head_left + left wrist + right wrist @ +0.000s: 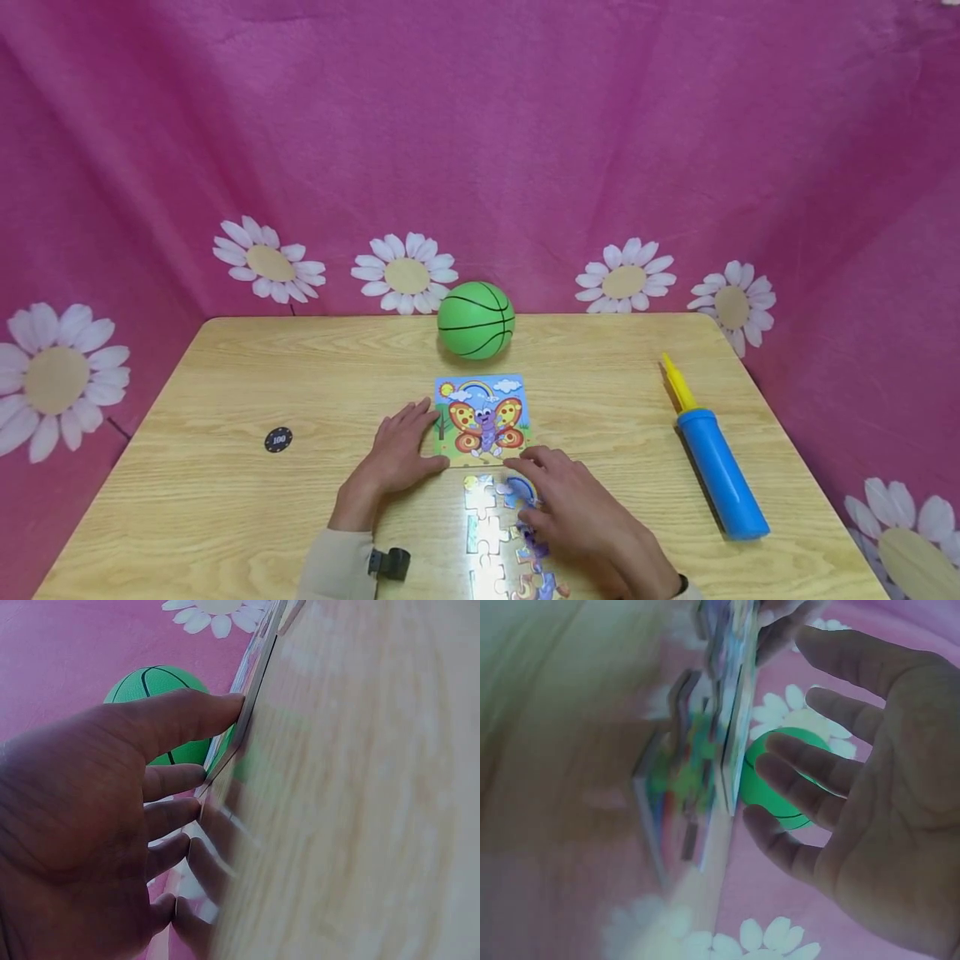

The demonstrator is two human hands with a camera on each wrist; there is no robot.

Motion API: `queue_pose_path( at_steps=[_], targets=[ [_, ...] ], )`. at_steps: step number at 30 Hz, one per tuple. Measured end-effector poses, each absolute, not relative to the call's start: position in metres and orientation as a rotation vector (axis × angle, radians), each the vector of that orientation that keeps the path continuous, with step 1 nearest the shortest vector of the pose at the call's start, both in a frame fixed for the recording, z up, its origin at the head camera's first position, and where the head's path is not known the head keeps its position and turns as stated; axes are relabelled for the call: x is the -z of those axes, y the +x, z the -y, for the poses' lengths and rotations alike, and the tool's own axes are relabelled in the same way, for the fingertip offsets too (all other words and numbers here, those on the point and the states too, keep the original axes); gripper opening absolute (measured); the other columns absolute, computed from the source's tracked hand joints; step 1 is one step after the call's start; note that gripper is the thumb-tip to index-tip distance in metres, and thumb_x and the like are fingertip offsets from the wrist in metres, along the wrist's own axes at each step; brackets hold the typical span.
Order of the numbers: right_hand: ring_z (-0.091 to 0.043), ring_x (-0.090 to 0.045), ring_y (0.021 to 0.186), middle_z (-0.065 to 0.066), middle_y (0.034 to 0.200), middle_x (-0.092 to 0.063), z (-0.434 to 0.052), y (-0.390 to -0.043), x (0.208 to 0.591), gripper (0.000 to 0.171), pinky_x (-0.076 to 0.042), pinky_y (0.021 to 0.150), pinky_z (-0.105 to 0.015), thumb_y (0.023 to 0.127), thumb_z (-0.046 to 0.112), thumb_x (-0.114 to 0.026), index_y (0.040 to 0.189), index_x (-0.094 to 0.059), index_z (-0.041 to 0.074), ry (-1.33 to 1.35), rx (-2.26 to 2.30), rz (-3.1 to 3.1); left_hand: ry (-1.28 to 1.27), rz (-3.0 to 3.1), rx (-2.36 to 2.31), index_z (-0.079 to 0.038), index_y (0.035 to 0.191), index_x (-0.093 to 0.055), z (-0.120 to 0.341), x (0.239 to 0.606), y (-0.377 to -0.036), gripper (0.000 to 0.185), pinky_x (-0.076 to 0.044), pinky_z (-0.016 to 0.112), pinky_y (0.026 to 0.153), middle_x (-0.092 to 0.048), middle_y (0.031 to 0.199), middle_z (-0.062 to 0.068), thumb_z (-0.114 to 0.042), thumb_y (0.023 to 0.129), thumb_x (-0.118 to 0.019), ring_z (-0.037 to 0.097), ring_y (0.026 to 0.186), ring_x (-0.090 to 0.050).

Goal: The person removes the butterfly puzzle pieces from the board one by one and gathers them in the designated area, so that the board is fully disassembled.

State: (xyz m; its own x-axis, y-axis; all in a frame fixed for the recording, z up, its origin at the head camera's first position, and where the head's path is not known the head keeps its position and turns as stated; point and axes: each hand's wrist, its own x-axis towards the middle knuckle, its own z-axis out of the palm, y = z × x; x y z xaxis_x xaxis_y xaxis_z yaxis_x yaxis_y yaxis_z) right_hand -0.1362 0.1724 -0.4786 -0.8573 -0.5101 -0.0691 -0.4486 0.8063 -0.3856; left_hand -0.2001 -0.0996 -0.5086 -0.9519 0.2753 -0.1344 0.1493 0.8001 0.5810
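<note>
A butterfly picture board (482,408) lies flat on the wooden table. My left hand (397,452) rests at its left side, the thumb touching the lower left corner and the other fingers extended along the edge. In the left wrist view those fingertips (180,774) meet the tabletop. Just below the board are jigsaw pieces (483,529), several laid in rows and partly joined. Over their right side hovers my right hand (577,504), fingers loosely spread with nothing between them. It covers some of the pieces (694,761), which look stacked edge-on in the right wrist view.
Behind the board sits a green ball (476,320) with black lines. A black chip marked 100 (278,439) lies to the left. On the right is a blue hand pump (722,473) with a yellow nozzle (678,383). Pink flowered cloth (480,150) hangs behind the table.
</note>
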Motion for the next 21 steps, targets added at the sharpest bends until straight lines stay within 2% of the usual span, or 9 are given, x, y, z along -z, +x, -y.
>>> queue_pose_path(
  at_steps=[4, 8, 13, 21],
  targets=[
    [-0.025, -0.049, 0.128, -0.004, 0.14, -0.051, -0.175, -0.144, 0.483, 0.056, -0.043, 0.102, -0.053, 0.089, 0.035, -0.068, 0.14, -0.05, 0.022, -0.736, 0.575, -2.791, 0.329, -2.773, -0.859, -0.012, 0.146, -0.043, 0.1, 0.51, -0.201, 0.076, -0.012, 0.056, 0.121, -0.027, 0.16, 0.008, -0.038, 0.081, -0.074, 0.032, 0.149, -0.019],
    [-0.03, -0.048, 0.13, -0.006, 0.142, -0.05, -0.179, -0.151, 0.486, 0.059, -0.042, 0.103, -0.056, 0.087, 0.034, -0.07, 0.14, -0.049, 0.019, -0.75, 0.64, -2.78, 0.336, -2.779, -0.859, -0.013, 0.146, -0.043, 0.1, 0.509, -0.201, 0.076, -0.012, 0.056, 0.121, -0.027, 0.16, 0.008, -0.038, 0.081, -0.074, 0.032, 0.149, -0.019],
    [-0.027, -0.049, 0.126, -0.004, 0.139, -0.05, -0.181, -0.16, 0.488, 0.062, -0.044, 0.101, -0.053, 0.086, 0.033, -0.072, 0.141, -0.049, 0.019, -0.733, 0.688, -2.79, 0.34, -2.777, -0.868, -0.012, 0.146, -0.043, 0.099, 0.51, -0.201, 0.076, -0.012, 0.057, 0.121, -0.027, 0.16, 0.008, -0.037, 0.081, -0.074, 0.032, 0.149, -0.018],
    [-0.025, -0.048, 0.127, -0.004, 0.139, -0.049, -0.178, -0.177, 0.488, 0.062, -0.043, 0.107, -0.048, 0.087, 0.032, -0.071, 0.142, -0.049, 0.014, -0.601, 0.683, -2.801, 0.331, -2.777, -0.861, -0.012, 0.146, -0.043, 0.1, 0.511, -0.2, 0.075, -0.012, 0.056, 0.121, -0.027, 0.16, 0.008, -0.037, 0.082, -0.073, 0.032, 0.149, -0.018]
  ],
)
